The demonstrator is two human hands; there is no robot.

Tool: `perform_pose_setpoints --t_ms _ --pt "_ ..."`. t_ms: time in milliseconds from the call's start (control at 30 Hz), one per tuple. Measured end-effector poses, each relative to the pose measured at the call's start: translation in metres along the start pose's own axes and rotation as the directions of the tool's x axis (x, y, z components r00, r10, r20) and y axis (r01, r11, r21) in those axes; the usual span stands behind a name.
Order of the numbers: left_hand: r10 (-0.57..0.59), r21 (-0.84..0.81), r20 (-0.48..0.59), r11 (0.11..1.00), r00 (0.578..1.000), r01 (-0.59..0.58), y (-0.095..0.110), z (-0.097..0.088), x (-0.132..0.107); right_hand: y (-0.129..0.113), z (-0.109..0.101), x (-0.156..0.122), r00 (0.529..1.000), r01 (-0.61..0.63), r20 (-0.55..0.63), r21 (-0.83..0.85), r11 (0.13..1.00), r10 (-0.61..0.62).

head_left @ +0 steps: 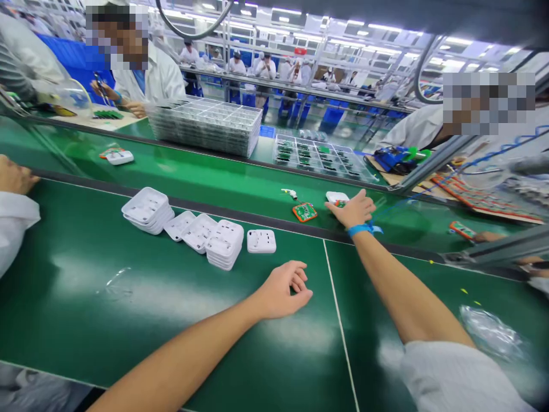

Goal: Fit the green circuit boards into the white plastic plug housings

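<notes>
My right hand, with a blue strap at the wrist, reaches onto the green belt with its fingers spread. Beside and partly under it is a white plastic case with some orange and green showing. Left of that lie a green circuit board with an orange rim and a small white piece with a wire. My left hand rests over the green table, loosely curled, thumb apart, holding nothing visible. Nearest to it is a single white plastic cover, beside a stack of similar covers.
More white covers are piled at left. Clear trays stand beyond the belt, near another tray of green boards. A clear plastic bag lies at right. A co-worker's hand is at far left; other people sit opposite.
</notes>
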State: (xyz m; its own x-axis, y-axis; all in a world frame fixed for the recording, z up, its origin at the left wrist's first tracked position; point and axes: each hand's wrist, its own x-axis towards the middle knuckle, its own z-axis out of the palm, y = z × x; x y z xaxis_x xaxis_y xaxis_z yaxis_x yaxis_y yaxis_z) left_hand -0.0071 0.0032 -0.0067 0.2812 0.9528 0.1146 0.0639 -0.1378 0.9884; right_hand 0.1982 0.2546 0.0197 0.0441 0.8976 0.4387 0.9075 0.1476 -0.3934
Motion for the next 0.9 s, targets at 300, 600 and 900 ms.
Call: perform_pose_setpoints --t_ms 300,600,900 --pt "-0.039 -0.334 0.003 0.942 0.999 0.038 -0.004 -0.003 0.001 -0.097 0.014 -0.033 0.928 0.191 0.352 -0.168 0.967 -0.122" --pt "-0.294 -0.909 0.016 0.394 0.956 0.136 0.01 -0.007 0.006 -0.072 -0.071 -0.168 0.963 0.127 0.225 0.116 0.985 -0.151" --pt "-0.261 -0.875 0.132 0.422 0.956 0.236 0.019 -0.007 0.002 -0.057 -0.09 -0.25 0.901 0.237 0.309 0.239 0.942 -0.305"
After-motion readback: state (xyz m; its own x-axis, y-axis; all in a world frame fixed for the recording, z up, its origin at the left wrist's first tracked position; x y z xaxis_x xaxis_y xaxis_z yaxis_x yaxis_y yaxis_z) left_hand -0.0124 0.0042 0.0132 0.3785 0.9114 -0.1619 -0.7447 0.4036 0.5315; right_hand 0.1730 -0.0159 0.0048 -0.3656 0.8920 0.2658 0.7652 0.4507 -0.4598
